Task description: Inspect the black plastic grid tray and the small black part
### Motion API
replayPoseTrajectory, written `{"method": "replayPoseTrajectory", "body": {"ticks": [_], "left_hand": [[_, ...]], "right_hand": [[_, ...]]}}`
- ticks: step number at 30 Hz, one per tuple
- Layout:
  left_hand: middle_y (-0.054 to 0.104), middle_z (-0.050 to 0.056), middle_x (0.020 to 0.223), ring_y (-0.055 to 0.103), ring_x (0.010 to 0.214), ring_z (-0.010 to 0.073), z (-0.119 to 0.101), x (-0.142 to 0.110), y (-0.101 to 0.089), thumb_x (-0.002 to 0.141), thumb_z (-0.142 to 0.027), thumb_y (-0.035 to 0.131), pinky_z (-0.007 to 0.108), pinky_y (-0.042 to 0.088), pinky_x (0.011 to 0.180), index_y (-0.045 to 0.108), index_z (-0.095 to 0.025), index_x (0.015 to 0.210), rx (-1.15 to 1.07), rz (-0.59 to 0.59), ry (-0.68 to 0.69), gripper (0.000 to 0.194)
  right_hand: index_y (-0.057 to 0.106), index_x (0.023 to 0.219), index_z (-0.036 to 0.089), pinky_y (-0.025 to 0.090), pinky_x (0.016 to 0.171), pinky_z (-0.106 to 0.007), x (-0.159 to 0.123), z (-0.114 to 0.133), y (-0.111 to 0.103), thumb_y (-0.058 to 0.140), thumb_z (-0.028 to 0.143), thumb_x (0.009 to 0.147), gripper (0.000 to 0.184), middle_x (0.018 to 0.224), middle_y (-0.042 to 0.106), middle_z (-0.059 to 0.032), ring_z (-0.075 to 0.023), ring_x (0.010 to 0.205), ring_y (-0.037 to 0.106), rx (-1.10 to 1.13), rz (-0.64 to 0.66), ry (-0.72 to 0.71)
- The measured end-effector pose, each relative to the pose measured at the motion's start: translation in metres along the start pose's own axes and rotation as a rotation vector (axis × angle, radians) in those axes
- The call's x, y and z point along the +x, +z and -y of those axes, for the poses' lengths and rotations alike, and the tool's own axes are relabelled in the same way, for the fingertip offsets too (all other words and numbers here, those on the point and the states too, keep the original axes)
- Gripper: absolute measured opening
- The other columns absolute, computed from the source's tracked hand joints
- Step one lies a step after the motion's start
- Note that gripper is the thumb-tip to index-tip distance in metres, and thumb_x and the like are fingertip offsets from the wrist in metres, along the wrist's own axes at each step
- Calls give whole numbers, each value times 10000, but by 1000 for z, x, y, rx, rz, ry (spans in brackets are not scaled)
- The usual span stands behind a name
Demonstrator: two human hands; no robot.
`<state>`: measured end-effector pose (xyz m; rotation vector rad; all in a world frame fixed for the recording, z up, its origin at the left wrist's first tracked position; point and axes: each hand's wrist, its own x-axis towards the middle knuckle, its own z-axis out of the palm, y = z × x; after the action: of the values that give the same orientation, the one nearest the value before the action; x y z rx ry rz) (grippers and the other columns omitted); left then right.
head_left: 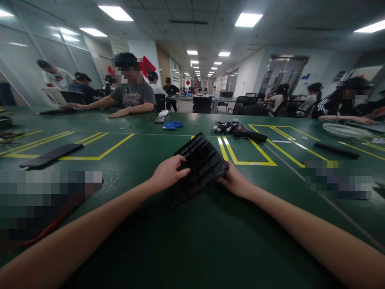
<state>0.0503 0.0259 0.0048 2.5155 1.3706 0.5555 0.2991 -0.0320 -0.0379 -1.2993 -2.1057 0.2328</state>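
Note:
A black plastic tray with raised dividers [202,160] is held tilted above the green table, its ribbed compartment side facing me. My left hand [170,171] grips its left edge, the thumb lying over the near side. At the right corner my right hand [236,180] is closed on the tray, most of its fingers hidden behind it. I see nothing lying in the compartments, though the dark surface is partly blurred.
Yellow tape outlines mark the green table [144,241]. Beyond the tray lie a blue glove [172,125], bundled black cables [225,127] and a black cylindrical object [251,135]. A long dark flat object [52,155] lies left. A person [132,92] leans on the far edge.

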Motion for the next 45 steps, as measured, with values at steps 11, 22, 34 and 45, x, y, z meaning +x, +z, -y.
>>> {"method": "replayPoseTrajectory", "body": {"ticks": [11,22,34,45], "left_hand": [[630,149,1047,587,935,318,126,29,-58,732,-533,528,312,419,646,595,-158,1009,347,77,-377,472],[602,110,1150,557,1052,187,16,9,-5,805,-69,286,323,425,923,510,-100,1199,30,-97,108,454],[474,79,1360,376,1285,202,-37,-50,14,883,-246,434,399,298,1069,493,-181,1248,45,228,621,375],[553,124,1187,533,1044,228,-35,-45,15,888,-219,415,387,449,874,541,-140,1154,229,53,515,304]], "right_hand": [[535,1158,121,412,922,-468,-14,-98,-62,497,359,810,424,1142,587,-163,-314,1066,511,-520,25,449],[411,1297,141,250,1065,-566,1,-3,-20,409,431,853,530,1357,425,-134,-314,1283,326,-413,6,177],[441,1282,133,234,1075,-531,0,-25,-36,332,379,889,476,1359,429,-145,-299,1283,334,-567,-39,186],[514,1180,103,373,903,-426,-12,-82,-52,337,438,870,490,1148,569,-188,-319,1060,489,-700,32,546]]}}
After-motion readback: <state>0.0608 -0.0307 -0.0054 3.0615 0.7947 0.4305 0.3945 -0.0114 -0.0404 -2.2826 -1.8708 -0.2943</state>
